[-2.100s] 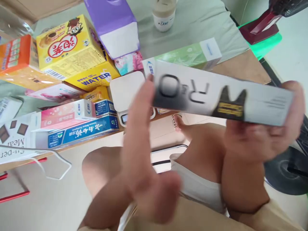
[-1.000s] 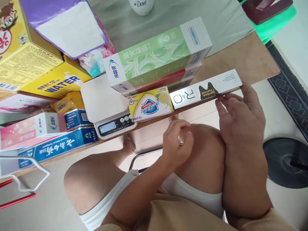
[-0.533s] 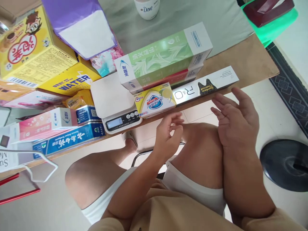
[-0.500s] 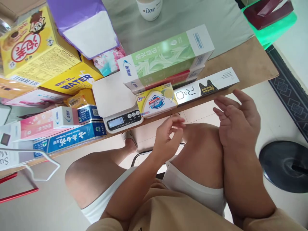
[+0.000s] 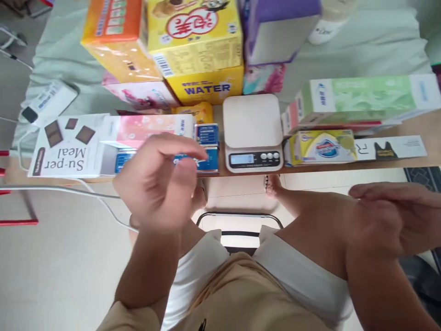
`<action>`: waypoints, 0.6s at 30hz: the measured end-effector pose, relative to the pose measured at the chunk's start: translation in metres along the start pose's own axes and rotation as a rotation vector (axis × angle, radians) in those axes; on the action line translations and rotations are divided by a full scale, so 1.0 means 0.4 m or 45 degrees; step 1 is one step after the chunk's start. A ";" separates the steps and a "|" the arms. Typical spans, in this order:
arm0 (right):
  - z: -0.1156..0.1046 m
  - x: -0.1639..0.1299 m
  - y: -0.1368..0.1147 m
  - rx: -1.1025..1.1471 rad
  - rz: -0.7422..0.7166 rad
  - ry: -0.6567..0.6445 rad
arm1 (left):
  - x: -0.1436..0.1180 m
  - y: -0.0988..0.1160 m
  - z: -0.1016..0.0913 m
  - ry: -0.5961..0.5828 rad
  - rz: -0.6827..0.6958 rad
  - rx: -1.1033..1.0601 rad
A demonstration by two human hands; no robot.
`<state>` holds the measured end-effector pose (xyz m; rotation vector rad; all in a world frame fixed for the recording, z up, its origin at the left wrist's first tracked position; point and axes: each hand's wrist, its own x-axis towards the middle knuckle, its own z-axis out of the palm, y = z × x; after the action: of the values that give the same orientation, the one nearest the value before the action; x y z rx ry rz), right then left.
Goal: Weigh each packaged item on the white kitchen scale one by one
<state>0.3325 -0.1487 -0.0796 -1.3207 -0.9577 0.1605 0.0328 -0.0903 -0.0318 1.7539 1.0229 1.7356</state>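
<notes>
The left hand point(image 5: 155, 184), fingers loosely curled and empty, hovers before the blue toothpaste box point(image 5: 203, 161) at the desk point(image 5: 420, 126) edge, nine o'clock of the scale point(image 5: 252, 131); it looks light, stiff, best pinched across its long sides, while the right hand point(image 5: 392, 216) rests open, flat, empty.
</notes>
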 end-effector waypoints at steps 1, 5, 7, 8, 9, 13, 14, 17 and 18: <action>0.020 -0.018 -0.022 -0.039 -0.029 -0.220 | -0.002 -0.027 -0.040 0.075 0.074 0.091; 0.170 -0.071 -0.107 -0.082 -0.353 -0.942 | -0.016 -0.095 -0.152 0.287 -0.273 0.549; 0.281 -0.092 -0.138 -0.112 -0.546 -1.107 | -0.019 -0.101 -0.172 0.289 -0.514 0.641; 0.336 -0.101 -0.146 -0.143 -0.636 -1.133 | -0.018 -0.099 -0.176 0.296 -0.574 0.650; 0.389 -0.111 -0.150 -0.191 -0.689 -1.152 | -0.017 -0.097 -0.178 0.316 -0.602 0.658; 0.521 -0.136 -0.130 -0.329 -0.748 -1.217 | -0.010 -0.098 -0.188 0.433 -0.691 0.710; 0.532 -0.138 -0.123 -0.334 -0.748 -1.237 | -0.009 -0.101 -0.194 0.437 -0.697 0.700; 0.521 -0.135 -0.119 -0.295 -0.797 -1.229 | -0.008 -0.113 -0.210 0.431 -0.643 0.622; 0.506 -0.131 -0.124 -0.274 -0.833 -1.197 | -0.008 -0.115 -0.212 0.445 -0.606 0.580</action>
<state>0.1447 -0.0445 -0.0748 -1.0336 -2.2059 0.1739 -0.0586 -0.0790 -0.0612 1.2928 1.9326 1.6027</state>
